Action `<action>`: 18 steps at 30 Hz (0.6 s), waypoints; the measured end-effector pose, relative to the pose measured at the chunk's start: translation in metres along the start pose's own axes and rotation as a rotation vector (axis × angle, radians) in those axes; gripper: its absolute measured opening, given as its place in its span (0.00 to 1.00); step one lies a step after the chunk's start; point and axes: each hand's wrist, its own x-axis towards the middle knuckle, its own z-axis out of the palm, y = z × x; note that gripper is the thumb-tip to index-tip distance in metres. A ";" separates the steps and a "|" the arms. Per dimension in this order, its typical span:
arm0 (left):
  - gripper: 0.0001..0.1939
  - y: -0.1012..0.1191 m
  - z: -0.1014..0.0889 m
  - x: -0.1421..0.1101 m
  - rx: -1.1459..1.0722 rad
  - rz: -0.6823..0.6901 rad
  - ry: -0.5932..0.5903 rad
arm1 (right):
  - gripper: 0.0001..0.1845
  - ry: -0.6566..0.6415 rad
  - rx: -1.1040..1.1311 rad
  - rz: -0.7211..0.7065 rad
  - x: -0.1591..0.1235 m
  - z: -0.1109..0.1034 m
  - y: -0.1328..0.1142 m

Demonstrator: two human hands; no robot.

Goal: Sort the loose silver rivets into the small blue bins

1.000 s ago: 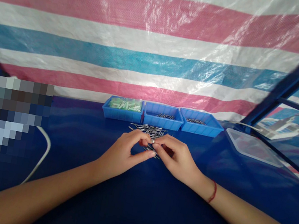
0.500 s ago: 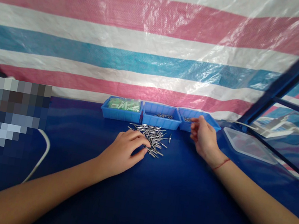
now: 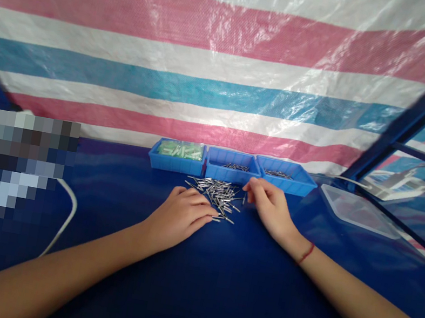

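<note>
A loose pile of small metal pins (image 3: 218, 192) lies on the blue table (image 3: 215, 285) in front of three blue bins. My left hand (image 3: 179, 218) rests palm down at the pile's left edge, its fingers together and touching the nearest pins. My right hand (image 3: 269, 207) is at the pile's right edge, fingers curled with the tips pinched near a pin; whether it grips one I cannot make out. The left bin (image 3: 177, 155) holds pale green pieces. The middle bin (image 3: 231, 166) and the right bin (image 3: 287, 176) hold a few metal pins each.
A striped plastic tarp (image 3: 211, 71) hangs close behind the bins. A clear plastic lid (image 3: 355, 210) lies at the right. A white cable (image 3: 64, 220) curves over the table at the left. A dark blue frame bar (image 3: 413, 117) slants up at the right.
My right hand went from the pile to the right bin and has come back to the pile's right edge. My left hand let go of its pinch and flattened beside the pile.
</note>
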 end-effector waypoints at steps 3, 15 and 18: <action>0.10 -0.001 0.001 0.000 0.000 -0.023 0.008 | 0.21 -0.111 -0.113 -0.135 -0.007 0.003 -0.008; 0.07 -0.011 -0.002 0.002 0.115 -0.023 -0.009 | 0.10 -0.344 -0.240 -0.438 -0.020 0.008 -0.018; 0.09 -0.014 -0.004 0.004 0.122 -0.029 -0.042 | 0.10 -0.348 -0.246 -0.440 -0.019 0.009 -0.017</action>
